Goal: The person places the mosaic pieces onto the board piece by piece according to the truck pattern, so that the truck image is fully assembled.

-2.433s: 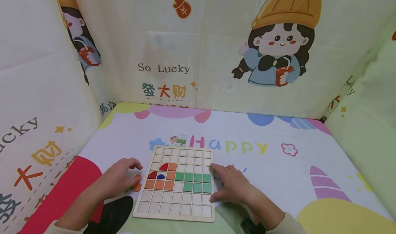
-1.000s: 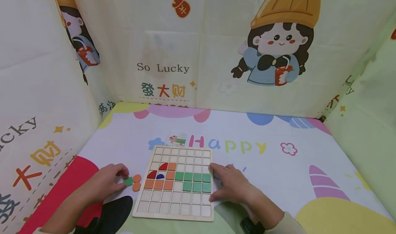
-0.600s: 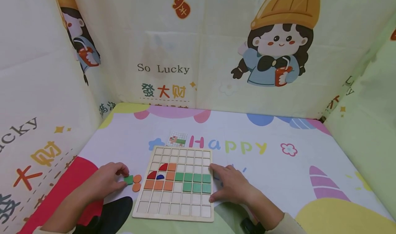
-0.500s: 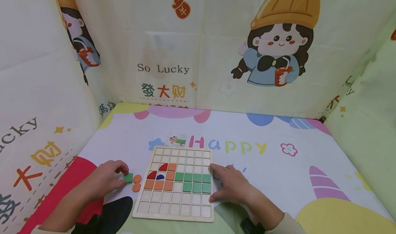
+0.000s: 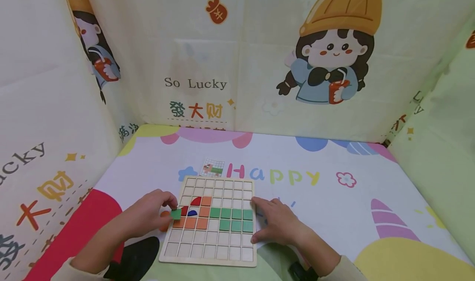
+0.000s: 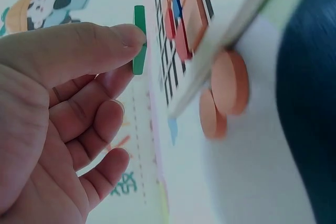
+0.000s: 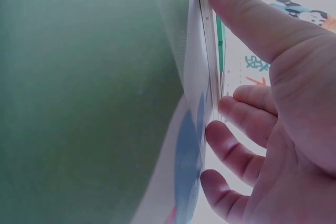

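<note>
My left hand (image 5: 146,215) pinches a green square tile (image 5: 176,214) between thumb and fingers, above the left edge of the wooden grid board (image 5: 208,263). In the left wrist view the green tile (image 6: 138,65) is edge-on at the thumb tip. Orange and green squares, red quarter-round pieces and a blue half-round piece (image 5: 192,213) lie in the board's cells. One cell (image 5: 213,224) between orange and green tiles is bare. At the board's right edge my right hand (image 5: 278,221) rests with thumb and fingers spread, touching the rim.
Two orange discs (image 6: 230,83) lie on the table just left of the board, partly hidden by the left hand in the head view. A small printed picture card (image 5: 212,166) lies behind the board. Printed cloth walls (image 5: 256,120) stand around the patterned tabletop.
My left hand first drew back left to the green tile beside the orange discs, then picked it up and carried it right, over the board's left edge. The right hand has stayed put.
</note>
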`<state>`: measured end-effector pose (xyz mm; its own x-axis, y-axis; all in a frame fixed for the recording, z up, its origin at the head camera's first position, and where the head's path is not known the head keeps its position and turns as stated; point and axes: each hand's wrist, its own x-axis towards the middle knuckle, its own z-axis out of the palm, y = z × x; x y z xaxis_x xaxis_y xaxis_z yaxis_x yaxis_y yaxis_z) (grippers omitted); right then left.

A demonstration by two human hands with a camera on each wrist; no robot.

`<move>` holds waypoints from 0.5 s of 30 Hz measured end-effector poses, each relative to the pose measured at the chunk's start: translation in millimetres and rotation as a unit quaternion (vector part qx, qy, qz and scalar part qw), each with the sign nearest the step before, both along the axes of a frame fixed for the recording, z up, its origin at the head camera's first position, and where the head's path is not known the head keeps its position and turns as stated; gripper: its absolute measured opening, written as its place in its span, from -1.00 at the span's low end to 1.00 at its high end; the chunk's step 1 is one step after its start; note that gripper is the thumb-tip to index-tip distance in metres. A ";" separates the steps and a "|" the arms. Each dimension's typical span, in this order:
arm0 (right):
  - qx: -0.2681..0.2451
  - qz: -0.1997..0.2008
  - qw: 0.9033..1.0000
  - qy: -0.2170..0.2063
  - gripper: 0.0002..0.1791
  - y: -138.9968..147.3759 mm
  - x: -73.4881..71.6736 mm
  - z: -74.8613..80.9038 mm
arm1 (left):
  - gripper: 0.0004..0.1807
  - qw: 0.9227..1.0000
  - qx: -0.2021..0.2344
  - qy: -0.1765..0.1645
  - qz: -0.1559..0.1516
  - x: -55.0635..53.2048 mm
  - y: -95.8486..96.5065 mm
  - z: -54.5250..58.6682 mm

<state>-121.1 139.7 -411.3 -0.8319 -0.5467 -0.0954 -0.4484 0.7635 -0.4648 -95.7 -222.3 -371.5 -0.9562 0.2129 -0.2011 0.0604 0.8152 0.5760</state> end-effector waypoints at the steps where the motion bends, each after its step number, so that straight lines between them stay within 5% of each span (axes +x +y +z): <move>1: 0.000 0.000 1.000 0.000 0.05 0.0 0.0 -0.1 | -0.56 1.000 0.003 -0.003 -0.001 -0.5 3.0 -0.2; 6: 0.002 -0.001 1.000 -0.001 0.05 -0.5 -0.1 0.2 | -0.60 1.000 0.012 -0.005 -0.020 -4.2 16.1 -1.9; 15: 0.003 0.000 1.000 -0.001 0.06 -1.2 -0.6 1.1 | -0.66 0.993 0.000 0.055 -0.106 -10.2 32.7 -8.8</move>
